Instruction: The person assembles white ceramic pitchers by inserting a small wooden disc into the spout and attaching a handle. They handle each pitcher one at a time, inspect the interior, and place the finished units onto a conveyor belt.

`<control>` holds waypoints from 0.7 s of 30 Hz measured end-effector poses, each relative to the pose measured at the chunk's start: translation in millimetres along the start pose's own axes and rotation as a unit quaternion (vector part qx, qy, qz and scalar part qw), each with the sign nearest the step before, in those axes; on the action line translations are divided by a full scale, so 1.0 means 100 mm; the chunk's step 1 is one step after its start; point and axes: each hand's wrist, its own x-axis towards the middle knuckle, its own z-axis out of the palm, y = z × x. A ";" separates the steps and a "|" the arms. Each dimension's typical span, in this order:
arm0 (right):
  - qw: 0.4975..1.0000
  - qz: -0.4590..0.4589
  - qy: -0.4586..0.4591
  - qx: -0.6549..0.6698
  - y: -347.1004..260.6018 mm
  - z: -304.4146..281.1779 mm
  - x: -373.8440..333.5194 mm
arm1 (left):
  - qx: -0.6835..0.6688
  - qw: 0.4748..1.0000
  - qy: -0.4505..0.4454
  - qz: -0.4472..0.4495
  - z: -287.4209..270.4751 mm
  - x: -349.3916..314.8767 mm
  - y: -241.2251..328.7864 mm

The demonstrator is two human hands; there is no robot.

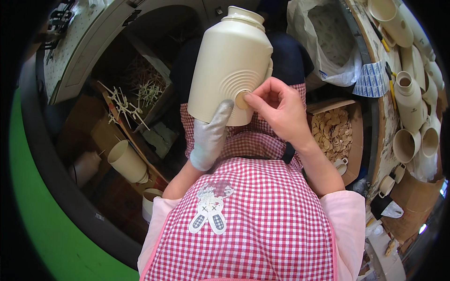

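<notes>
A cream plastic flask body with a narrow neck lies tilted over my lap, its neck pointing away from me. Raised concentric arcs mark its lower side. My left hand, in a grey-white glove, grips the flask body at its near end, the thumb lying along the wall. With thumb and forefinger, my bare right hand pinches a small round beige disc, which rests against the flask at the centre of the arcs. Part of a handle shows on the flask's right side.
To my right stands a cardboard box full of similar beige discs. A bench carries several cream flask bodies. Beyond the box sits a clear plastic bag. Plastic sprues and a cream container are at the left.
</notes>
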 end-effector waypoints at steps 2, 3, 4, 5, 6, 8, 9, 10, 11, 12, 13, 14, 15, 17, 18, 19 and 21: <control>0.999 0.012 -0.013 0.037 0.06 -0.01 0.01 | 0.162 0.985 0.010 0.059 0.00 -0.02 -0.01; 0.997 0.013 -0.033 0.064 0.09 -0.02 0.03 | 0.131 0.990 0.003 0.046 0.01 -0.02 -0.02; 0.991 0.057 -0.056 0.109 0.12 -0.09 0.06 | 0.097 0.995 0.006 0.030 0.02 -0.02 -0.02; 0.995 0.078 -0.043 0.044 0.15 -0.14 0.10 | 0.061 0.998 0.009 0.013 0.03 -0.03 -0.04; 0.997 0.071 -0.034 -0.002 0.18 -0.18 0.13 | 0.054 0.998 0.018 0.011 0.04 -0.02 -0.05; 0.995 0.080 0.009 -0.063 0.24 -0.18 0.21 | 0.045 0.998 0.032 -0.002 0.05 0.01 -0.07; 0.998 0.039 0.012 -0.044 0.26 -0.17 0.24 | 0.067 0.996 0.039 0.039 0.05 0.03 -0.08; 0.998 0.024 0.031 -0.045 0.29 -0.09 0.28 | 0.094 0.992 0.045 0.071 0.04 0.05 -0.08; 0.997 0.039 0.050 -0.054 0.31 -0.03 0.31 | 0.104 0.991 0.070 0.042 0.02 0.08 -0.08; 0.998 -0.001 0.051 -0.030 0.31 0.01 0.34 | 0.054 0.994 0.066 0.063 0.01 0.09 -0.07; 0.998 -0.003 0.056 -0.022 0.32 0.04 0.35 | -0.003 0.997 0.064 0.034 0.00 0.10 -0.06; 0.999 0.000 0.046 -0.012 0.31 0.03 0.34 | -0.061 0.996 0.070 0.016 -0.02 0.11 -0.05; 0.999 -0.001 0.033 0.004 0.30 0.03 0.34 | -0.128 0.990 0.055 0.006 -0.02 0.10 -0.05; 1.000 0.013 0.009 0.011 0.27 -0.07 0.31 | 0.121 0.985 -0.006 0.125 -0.05 0.10 -0.03; 0.999 0.025 -0.005 0.027 0.26 -0.11 0.29 | 0.191 0.969 -0.028 0.152 -0.06 0.09 -0.04; 0.998 0.037 -0.022 0.045 0.25 -0.14 0.27 | 0.207 0.962 -0.043 0.171 -0.07 0.08 -0.05; 0.998 0.032 -0.004 0.049 0.27 -0.12 0.28 | 0.146 0.981 -0.016 0.125 -0.08 0.07 -0.09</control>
